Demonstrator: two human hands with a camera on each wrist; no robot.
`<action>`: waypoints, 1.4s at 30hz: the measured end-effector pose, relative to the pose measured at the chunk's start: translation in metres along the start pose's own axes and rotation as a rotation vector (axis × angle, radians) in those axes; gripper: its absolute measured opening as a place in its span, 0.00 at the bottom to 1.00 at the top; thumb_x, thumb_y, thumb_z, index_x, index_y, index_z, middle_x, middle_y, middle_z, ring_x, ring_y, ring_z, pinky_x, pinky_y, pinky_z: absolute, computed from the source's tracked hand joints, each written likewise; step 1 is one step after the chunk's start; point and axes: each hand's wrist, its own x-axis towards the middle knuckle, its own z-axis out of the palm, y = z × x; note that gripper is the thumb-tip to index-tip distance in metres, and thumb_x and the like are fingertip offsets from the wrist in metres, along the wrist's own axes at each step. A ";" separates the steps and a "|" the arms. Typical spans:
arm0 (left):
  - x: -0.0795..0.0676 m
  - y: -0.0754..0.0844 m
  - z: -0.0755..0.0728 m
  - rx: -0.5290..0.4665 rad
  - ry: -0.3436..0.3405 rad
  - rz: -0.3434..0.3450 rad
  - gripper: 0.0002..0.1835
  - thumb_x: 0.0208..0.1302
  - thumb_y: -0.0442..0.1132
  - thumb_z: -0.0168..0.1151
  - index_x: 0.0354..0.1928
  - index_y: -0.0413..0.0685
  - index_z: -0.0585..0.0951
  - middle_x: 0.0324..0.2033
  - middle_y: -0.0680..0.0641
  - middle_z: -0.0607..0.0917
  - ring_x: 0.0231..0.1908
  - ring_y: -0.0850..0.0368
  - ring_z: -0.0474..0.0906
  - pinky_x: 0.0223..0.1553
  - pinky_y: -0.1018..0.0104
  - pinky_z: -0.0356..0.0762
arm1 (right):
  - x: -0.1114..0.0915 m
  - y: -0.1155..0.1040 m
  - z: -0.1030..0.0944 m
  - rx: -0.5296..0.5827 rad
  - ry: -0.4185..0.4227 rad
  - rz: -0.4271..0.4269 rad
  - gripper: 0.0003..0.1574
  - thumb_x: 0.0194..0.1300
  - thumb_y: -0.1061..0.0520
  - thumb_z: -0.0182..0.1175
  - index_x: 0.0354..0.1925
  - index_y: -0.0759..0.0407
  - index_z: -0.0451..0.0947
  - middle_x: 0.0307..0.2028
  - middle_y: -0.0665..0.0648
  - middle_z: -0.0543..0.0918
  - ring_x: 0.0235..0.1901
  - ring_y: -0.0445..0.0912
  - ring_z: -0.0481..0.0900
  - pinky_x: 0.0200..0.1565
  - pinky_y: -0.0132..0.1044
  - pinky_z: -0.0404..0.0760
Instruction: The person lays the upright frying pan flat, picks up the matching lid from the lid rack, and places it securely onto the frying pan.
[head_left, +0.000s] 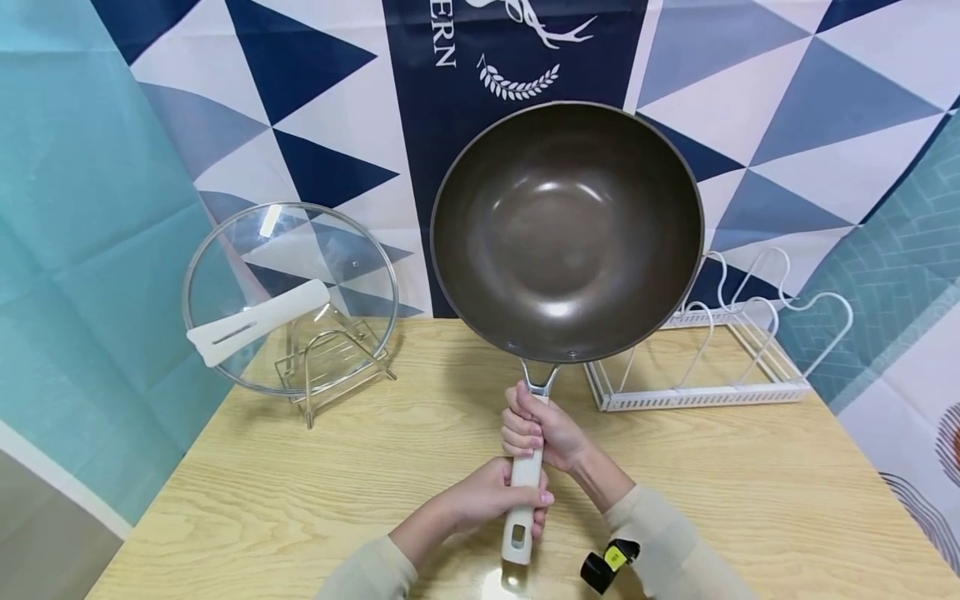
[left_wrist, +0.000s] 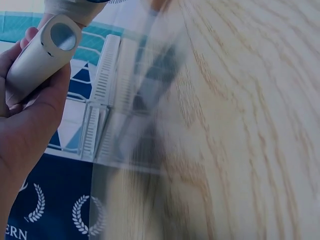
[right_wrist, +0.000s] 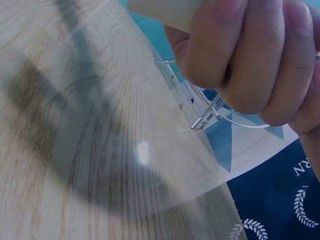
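Note:
A dark brown wok [head_left: 566, 242] is held up off the table, its inside facing the head camera. Both hands grip its pale handle [head_left: 527, 472]. My right hand [head_left: 551, 429] wraps the upper part near the metal bracket, and my left hand [head_left: 491, 500] holds lower down, its thumb across the handle. In the left wrist view the handle's end with its hanging hole [left_wrist: 62, 36] sticks out of the left hand [left_wrist: 35, 120]. Curled fingers of the right hand [right_wrist: 250, 60] fill the top of the right wrist view, hiding most of the handle there.
At the left a glass lid [head_left: 225, 283] with a white handle leans in a metal wire stand [head_left: 330, 367]. A white wire rack [head_left: 705, 398] stands at the back right. The wooden table [head_left: 300, 500] meets a patterned wall covering [head_left: 322, 100] behind.

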 end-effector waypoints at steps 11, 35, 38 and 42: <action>-0.004 -0.009 -0.003 0.041 0.008 0.005 0.06 0.66 0.35 0.55 0.31 0.47 0.70 0.19 0.56 0.79 0.22 0.64 0.78 0.30 0.73 0.80 | 0.003 0.006 0.002 -0.029 0.045 0.072 0.25 0.79 0.46 0.26 0.24 0.49 0.55 0.15 0.46 0.51 0.15 0.36 0.51 0.23 0.22 0.60; -0.009 -0.019 -0.007 -0.090 -0.061 0.035 0.07 0.68 0.35 0.51 0.31 0.49 0.67 0.21 0.57 0.72 0.22 0.65 0.72 0.34 0.70 0.79 | 0.012 0.014 -0.001 -0.059 0.047 0.136 0.26 0.79 0.47 0.27 0.23 0.47 0.57 0.14 0.44 0.54 0.15 0.36 0.53 0.23 0.22 0.62; -0.010 -0.021 -0.006 -0.090 -0.051 0.030 0.07 0.68 0.35 0.52 0.31 0.49 0.67 0.20 0.57 0.72 0.22 0.65 0.72 0.34 0.70 0.79 | 0.011 0.015 -0.001 -0.056 0.053 0.153 0.26 0.79 0.47 0.27 0.23 0.47 0.58 0.14 0.43 0.55 0.15 0.36 0.53 0.23 0.21 0.63; -0.014 -0.024 -0.003 -0.101 -0.050 0.021 0.07 0.68 0.35 0.52 0.31 0.49 0.67 0.20 0.57 0.73 0.22 0.65 0.73 0.34 0.69 0.79 | 0.010 0.018 0.001 -0.058 0.052 0.186 0.26 0.79 0.47 0.26 0.23 0.47 0.58 0.14 0.43 0.55 0.15 0.35 0.54 0.24 0.21 0.64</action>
